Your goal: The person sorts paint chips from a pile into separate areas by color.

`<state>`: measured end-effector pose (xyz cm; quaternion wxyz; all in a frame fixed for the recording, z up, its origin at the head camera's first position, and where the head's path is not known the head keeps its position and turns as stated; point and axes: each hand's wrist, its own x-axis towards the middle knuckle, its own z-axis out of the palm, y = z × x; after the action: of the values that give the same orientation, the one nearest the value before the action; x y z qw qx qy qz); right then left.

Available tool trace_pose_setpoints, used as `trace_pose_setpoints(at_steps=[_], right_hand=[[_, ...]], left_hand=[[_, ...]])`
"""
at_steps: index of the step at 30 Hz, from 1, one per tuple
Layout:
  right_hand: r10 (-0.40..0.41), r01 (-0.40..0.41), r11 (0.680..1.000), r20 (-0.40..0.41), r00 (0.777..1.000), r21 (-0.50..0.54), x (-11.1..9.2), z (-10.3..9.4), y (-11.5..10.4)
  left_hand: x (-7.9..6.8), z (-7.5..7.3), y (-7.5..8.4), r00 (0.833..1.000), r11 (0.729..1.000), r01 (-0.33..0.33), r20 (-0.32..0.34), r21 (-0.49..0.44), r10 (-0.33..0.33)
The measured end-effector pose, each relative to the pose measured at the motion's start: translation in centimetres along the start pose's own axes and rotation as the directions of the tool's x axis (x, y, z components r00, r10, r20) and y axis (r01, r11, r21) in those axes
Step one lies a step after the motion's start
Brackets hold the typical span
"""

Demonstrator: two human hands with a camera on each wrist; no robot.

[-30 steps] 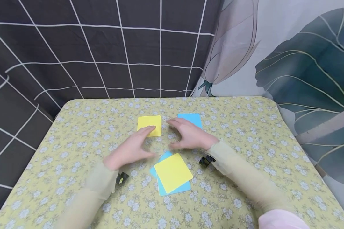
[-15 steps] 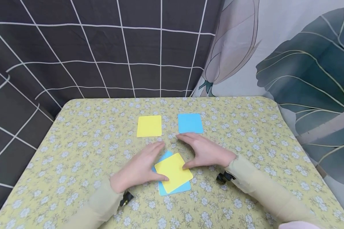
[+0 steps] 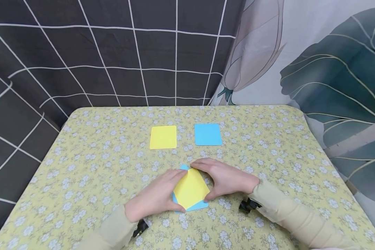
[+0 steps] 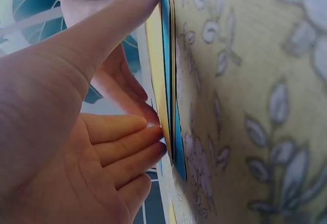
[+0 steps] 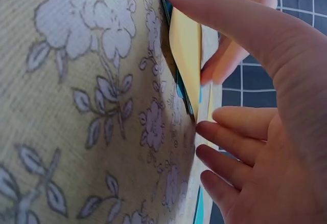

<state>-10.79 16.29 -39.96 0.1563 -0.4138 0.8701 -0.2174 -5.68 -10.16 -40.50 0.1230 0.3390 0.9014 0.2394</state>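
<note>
A small stack of square cards lies near the middle of the table, a yellow card (image 3: 191,189) on top and turned against a blue card (image 3: 198,206) beneath. Both hands frame it. My left hand (image 3: 157,195) has its thumb at the near corner and its fingertips along the left far edge. Opposite, my right hand (image 3: 226,177) puts its thumb at the right corner and its fingertips by the far corner. In both wrist views the fingers look fairly straight. Several layers show at the stack's edge (image 4: 166,70) in the left wrist view.
Farther back lie a single yellow card (image 3: 163,137) and, to its right, a single blue card (image 3: 207,134). A floral cloth (image 3: 90,173) covers the table. Behind it hang a dark grid-patterned curtain (image 3: 112,52) and a leaf-patterned one (image 3: 331,76).
Both hands have drawn back from the two far cards toward the stack and closed in around its edges. The far cards, covered in part before, now show fully.
</note>
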Motion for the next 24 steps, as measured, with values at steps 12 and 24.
trace_pose_setpoints(at_steps=[12, 24], right_hand=[[-0.034, 0.033, 0.999, -0.03, 0.999, -0.03, 0.02, 0.53, 0.0], [-0.069, 0.064, 0.996, -0.083, 0.994, -0.069, 0.03, 0.8, 0.05]], left_hand=[[-0.16, -0.13, -0.11, 1.0, 0.998, 0.004, 0.03, -0.059, -0.003], [0.0, -0.17, -0.28, 1.0, 0.999, -0.015, -0.005, -0.037, 0.014]])
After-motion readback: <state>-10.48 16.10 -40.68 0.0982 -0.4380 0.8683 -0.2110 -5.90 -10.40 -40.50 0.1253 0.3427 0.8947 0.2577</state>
